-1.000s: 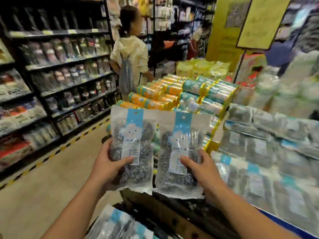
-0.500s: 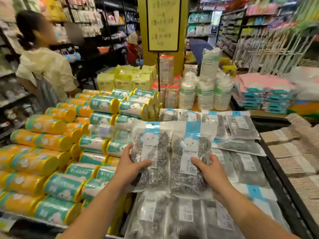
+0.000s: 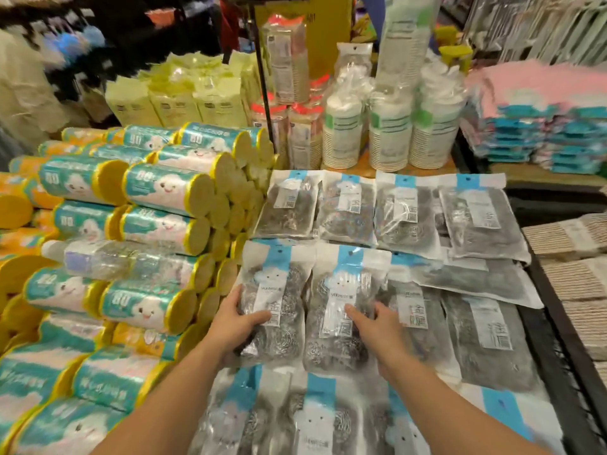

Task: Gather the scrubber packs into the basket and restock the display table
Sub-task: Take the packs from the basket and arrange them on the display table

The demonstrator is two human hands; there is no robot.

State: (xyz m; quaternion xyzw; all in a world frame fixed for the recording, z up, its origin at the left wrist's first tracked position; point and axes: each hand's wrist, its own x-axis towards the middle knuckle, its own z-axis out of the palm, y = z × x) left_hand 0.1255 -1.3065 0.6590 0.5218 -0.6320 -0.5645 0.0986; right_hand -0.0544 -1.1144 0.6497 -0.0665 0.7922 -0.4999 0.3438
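hands [image 3: 305,326] grip two scrubber packs [image 3: 308,303], side by side between them.

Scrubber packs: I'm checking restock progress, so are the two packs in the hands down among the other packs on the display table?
Yes, the left hand and right hand press two scrubber packs flat among the display's other packs.

Left hand [image 3: 237,318]: bare, no glove or ring I can see.
Right hand [image 3: 377,328]: bare too.
Forearms: uncovered, no sleeves.
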